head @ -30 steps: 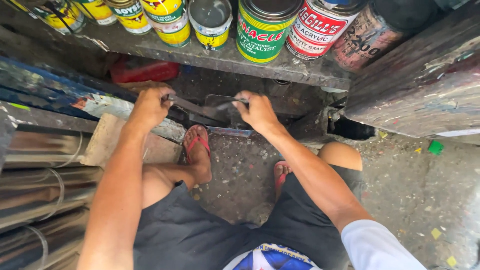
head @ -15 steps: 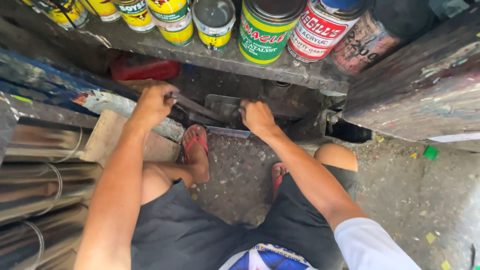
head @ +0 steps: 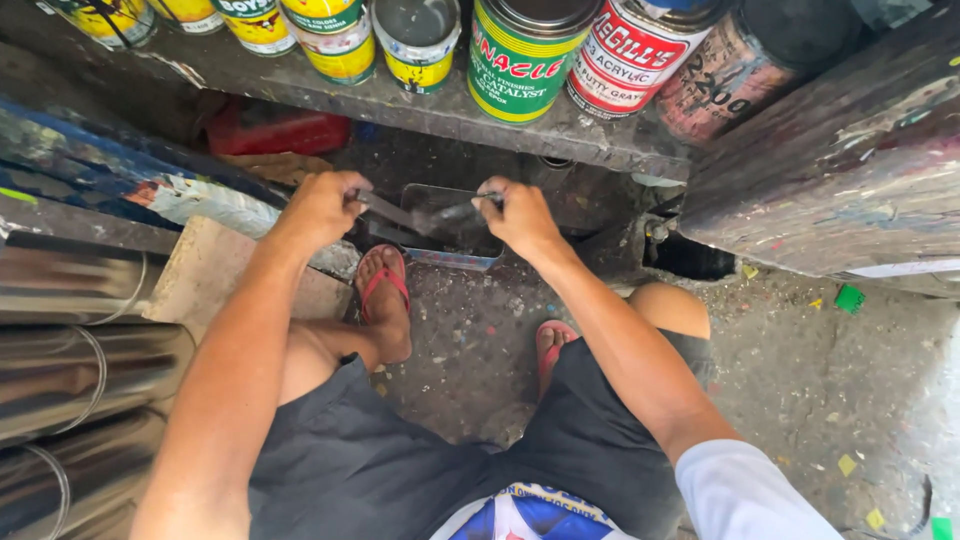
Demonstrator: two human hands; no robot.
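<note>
I squat on a gritty concrete floor under a shelf. My left hand point(head: 322, 208) grips the handle end of a flat metal scraper point(head: 395, 212) that slants to the right. My right hand point(head: 520, 218) is closed on a second thin metal blade point(head: 458, 210) whose tip meets the first one. Both blades cross above a dark flat metal plate point(head: 450, 232) propped on the floor against the wall. My feet in red flip-flops point(head: 385, 280) rest just below the plate.
A dirty shelf point(head: 420, 105) overhead holds several paint cans, among them a green one point(head: 520, 55) and a red-and-white one point(head: 628, 55). Metal sheets point(head: 70, 340) are stacked on the left, a paint-smeared board point(head: 840, 180) stands right, a wood block point(head: 215, 275) by my knee.
My right hand dipped toward the plate and has come back up with its blade against the left one. The view shifted slightly; my left hand stayed roughly in place.
</note>
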